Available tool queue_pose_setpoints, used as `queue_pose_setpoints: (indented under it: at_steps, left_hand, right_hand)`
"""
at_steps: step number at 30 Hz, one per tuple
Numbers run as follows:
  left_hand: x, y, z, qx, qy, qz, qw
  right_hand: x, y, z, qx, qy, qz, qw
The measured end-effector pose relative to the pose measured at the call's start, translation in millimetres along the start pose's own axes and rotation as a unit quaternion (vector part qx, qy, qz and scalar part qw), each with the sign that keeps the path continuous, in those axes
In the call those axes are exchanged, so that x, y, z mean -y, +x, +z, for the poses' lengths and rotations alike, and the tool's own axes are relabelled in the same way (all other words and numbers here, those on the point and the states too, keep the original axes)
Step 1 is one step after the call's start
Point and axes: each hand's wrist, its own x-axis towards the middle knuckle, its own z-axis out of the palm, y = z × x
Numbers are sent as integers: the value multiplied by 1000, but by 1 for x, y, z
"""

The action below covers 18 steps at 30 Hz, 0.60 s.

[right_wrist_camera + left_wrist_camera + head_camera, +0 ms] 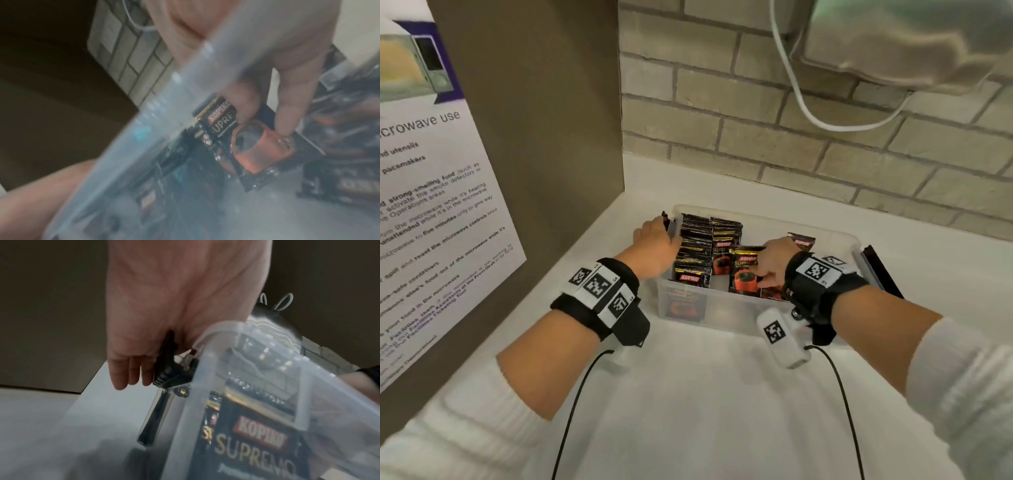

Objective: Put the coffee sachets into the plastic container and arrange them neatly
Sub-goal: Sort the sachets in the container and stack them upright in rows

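Observation:
A clear plastic container [722, 317] stands on the white counter. Along its left side a row of black Kopiko coffee sachets [695, 246] stands on edge. My left hand [657, 240] lies over the container's left rim at the black latch [166, 363]. Its fingers [131, 369] hang fairly straight outside the wall, and the thumb points in toward the row. My right hand [774, 263] is inside the container, where thumb and forefinger pinch an upright sachet with a red cup on it [744, 270] [265, 146]. Another sachet [803, 240] leans behind that hand.
A brown panel with a microwave notice [431, 205] closes off the left side. The brick wall [756, 113] runs behind, with a white cable [801, 102] hanging from a grey appliance [911, 44]. The right latch [881, 270] sticks out. White counter [705, 394] lies in front.

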Motion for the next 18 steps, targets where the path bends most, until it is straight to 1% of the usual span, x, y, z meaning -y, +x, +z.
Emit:
queue_pose_setpoints:
  at_steps: [1, 2, 3, 4, 6, 7, 9, 10, 11, 12, 14, 15, 16, 18]
  left_hand:
    - [0, 0, 1, -2, -3, 6, 1000]
    - [1, 1, 2, -1, 0, 11, 1000]
    - [1, 0, 2, 1, 6, 14, 1000]
    - [1, 0, 1, 2, 9, 17, 1000]
    - [3, 1, 1, 1, 4, 22, 1000]
    - [3, 1, 0, 2, 1, 25, 1000]
    - [3, 0, -1, 9, 1, 28, 1000]
    - [3, 0, -1, 8, 2, 28, 1000]
    - [3, 0, -2, 9, 2, 28, 1000]
    - [3, -1, -2, 10, 3, 28, 1000]
    - [3, -1, -2, 13, 2, 30, 999]
    - [3, -1, -2, 14, 2, 30, 999]
    - [3, -1, -2, 14, 2, 30, 999]
    - [3, -1, -2, 14, 4, 30, 999]
  right_hand:
    - [8, 5, 3, 29, 10, 10, 999]
    - [17, 14, 6, 21, -6, 25, 999]
    - [22, 21, 10, -9, -62, 0, 998]
    - [25, 25, 14, -23, -102, -36, 994]
    - [33, 26, 15, -36, -96, -70, 992]
    - [32, 31, 17, -49, -78, -83, 992]
    - [30, 34, 23, -64, -20, -73, 995]
    - [28, 38, 24, -50, 57, -73, 994]
    - [29, 44, 23, -11, 159, -49, 986]
    - [27, 46, 25, 2, 235, -46, 971]
    - [26, 51, 26, 3, 287, -65, 956]
    - [26, 50, 25, 7, 287, -57, 956]
    - [25, 48, 26, 17, 276, -63, 959]
    - [25, 48, 25, 14, 239, -84, 967]
